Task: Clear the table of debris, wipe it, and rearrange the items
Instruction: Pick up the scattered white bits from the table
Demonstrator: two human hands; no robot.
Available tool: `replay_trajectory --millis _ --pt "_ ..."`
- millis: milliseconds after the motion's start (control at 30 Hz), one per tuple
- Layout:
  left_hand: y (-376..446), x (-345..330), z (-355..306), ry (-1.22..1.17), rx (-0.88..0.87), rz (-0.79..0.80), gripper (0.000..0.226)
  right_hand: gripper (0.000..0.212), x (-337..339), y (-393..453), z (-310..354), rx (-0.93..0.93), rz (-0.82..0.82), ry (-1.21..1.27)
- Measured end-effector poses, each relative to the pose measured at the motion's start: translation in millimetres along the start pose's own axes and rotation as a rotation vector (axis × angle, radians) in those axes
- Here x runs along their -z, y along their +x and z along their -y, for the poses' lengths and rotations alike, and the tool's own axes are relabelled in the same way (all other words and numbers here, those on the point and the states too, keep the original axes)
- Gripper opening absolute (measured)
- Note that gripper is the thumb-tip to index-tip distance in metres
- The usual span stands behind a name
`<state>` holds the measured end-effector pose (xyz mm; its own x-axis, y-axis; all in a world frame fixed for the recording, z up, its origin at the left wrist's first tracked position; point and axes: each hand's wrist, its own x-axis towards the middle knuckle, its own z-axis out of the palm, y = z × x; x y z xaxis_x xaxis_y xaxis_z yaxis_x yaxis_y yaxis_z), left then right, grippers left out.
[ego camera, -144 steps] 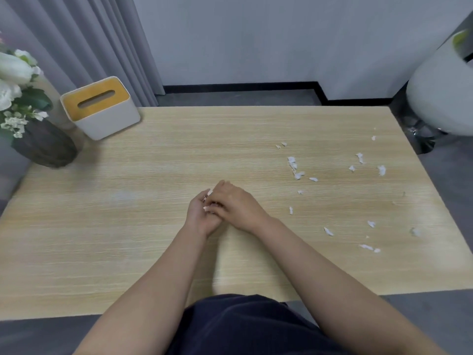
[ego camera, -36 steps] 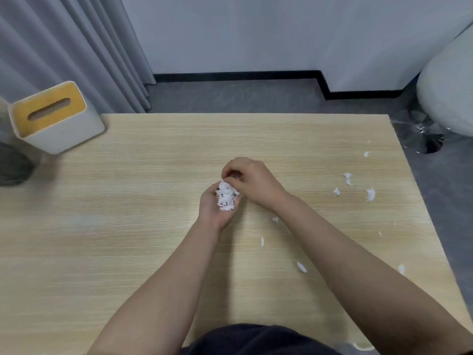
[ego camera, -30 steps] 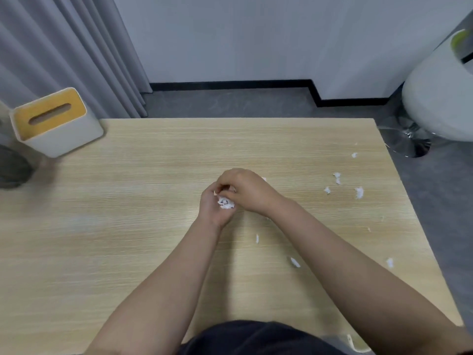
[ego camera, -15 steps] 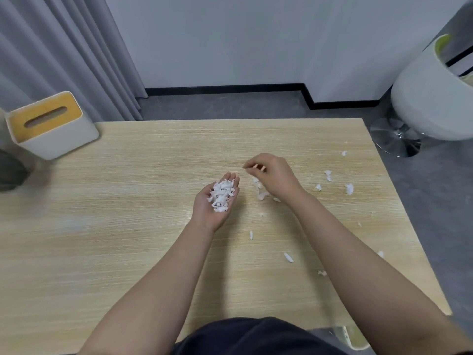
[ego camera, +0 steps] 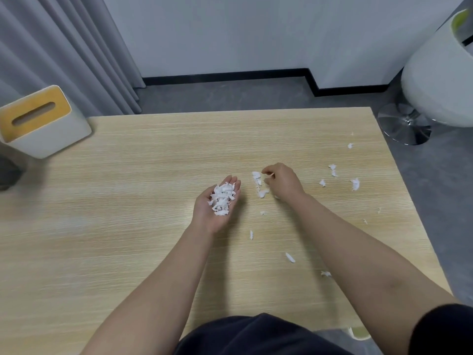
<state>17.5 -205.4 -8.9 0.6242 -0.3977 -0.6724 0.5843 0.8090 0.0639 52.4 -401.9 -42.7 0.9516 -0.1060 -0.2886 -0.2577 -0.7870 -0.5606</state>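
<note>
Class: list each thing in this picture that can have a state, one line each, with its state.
Left hand: palm up, cupped, carrying a heap of paper scraps.
Right hand: fingers curled at scraps on the table.
Loose scraps: scattered, uncollected.
Tissue box: upright, slot showing no tissue.

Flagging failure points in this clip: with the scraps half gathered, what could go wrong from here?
1. The left hand lies palm up and flat, with a loose heap of paper scraps on it; tilting it could spill them back onto the table.
2. The right hand works on the scraps nearby, so the small bits near the right edge and close to the body might be missed.
</note>
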Motion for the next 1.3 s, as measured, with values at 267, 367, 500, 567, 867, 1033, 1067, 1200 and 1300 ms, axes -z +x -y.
replay_trajectory --millis 267,367,500,567,867,1033,1067,1200,1300 --pt "-1.7 5.4 -1.7 -0.036 0.001 -0.026 0.037 0.059 -14.1 21.3 -6.2 0.134 0.243 -0.147" --pt "-2.9 8.7 -4.8 -0.036 -0.004 -0.041 0.036 0.066 -12.9 21.4 -11.1 0.184 0.304 -0.189" --pt "-3.6 11.4 -4.9 -0.073 -0.005 -0.054 0.036 0.071 -6.7 20.1 -17.3 0.242 0.383 -0.236" --pt "-4.1 12.6 -3.6 -0.068 -0.005 -0.062 0.035 0.063 -6.2 18.4 -19.7 0.277 0.38 -0.275" --pt "-4.4 16.9 -3.0 -0.029 0.006 -0.061 0.041 0.017 -22.0 6.0 -15.5 0.298 0.239 -0.262" --pt "-5.3 17.5 -2.4 -0.035 0.008 -0.049 0.042 0.014 -13.3 -0.9 -9.3 0.212 0.11 -0.093" --pt "-5.0 17.5 -1.7 -0.036 0.006 -0.051 0.042 0.014 -10.0 -2.8 -6.1 0.205 0.083 -0.062" --pt "-4.6 17.9 -1.0 -0.023 -0.021 -0.069 0.039 0.013 -0.7 -14.5 16.8 0.247 0.0 0.043" --pt "-6.1 18.9 -4.0 -0.013 -0.054 -0.069 0.039 0.012 3.6 -29.6 44.4 0.34 -0.02 0.107"
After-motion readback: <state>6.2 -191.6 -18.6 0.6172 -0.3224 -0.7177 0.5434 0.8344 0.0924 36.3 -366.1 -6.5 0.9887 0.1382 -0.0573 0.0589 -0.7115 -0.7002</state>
